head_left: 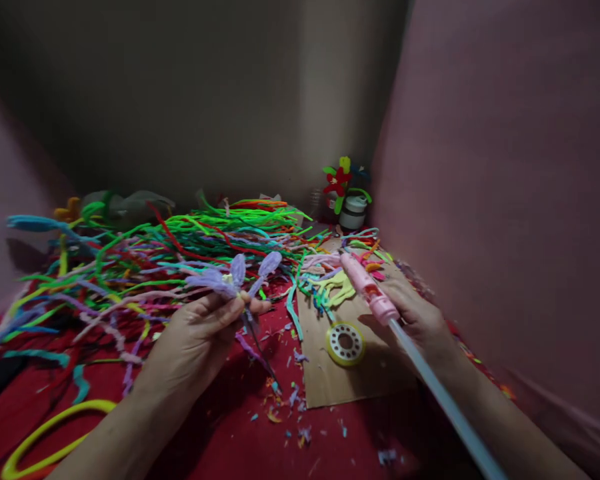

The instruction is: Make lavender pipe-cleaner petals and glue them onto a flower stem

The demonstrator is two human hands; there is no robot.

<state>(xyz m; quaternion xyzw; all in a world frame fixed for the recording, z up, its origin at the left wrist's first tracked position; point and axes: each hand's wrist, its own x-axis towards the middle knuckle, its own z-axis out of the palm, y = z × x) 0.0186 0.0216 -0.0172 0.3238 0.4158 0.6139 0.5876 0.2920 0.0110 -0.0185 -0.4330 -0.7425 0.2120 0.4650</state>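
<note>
Pinched between the fingertips of my left hand [205,333] is a lilac pipe-cleaner flower [238,271] with long fuzzy petals and a pale yellowish centre. My right hand [420,320] is wrapped round a pink hot glue gun [367,287], its nozzle pointing up and away. A long translucent glue stick [440,393] sticks out of the gun's rear end toward me. Flower and nozzle are apart. Below the gun, a yellow-rimmed tape roll [346,344] lies on a cardboard sheet [325,387].
A heap of many-coloured pipe cleaners [180,247] spreads across the left and back. Small fuzzy scraps [295,397] litter the red cloth [220,427]. A yellow ring-shaped handle [55,433] is at front left. Pipe-cleaner flowers [337,181] stand by a white container [353,212] at the back.
</note>
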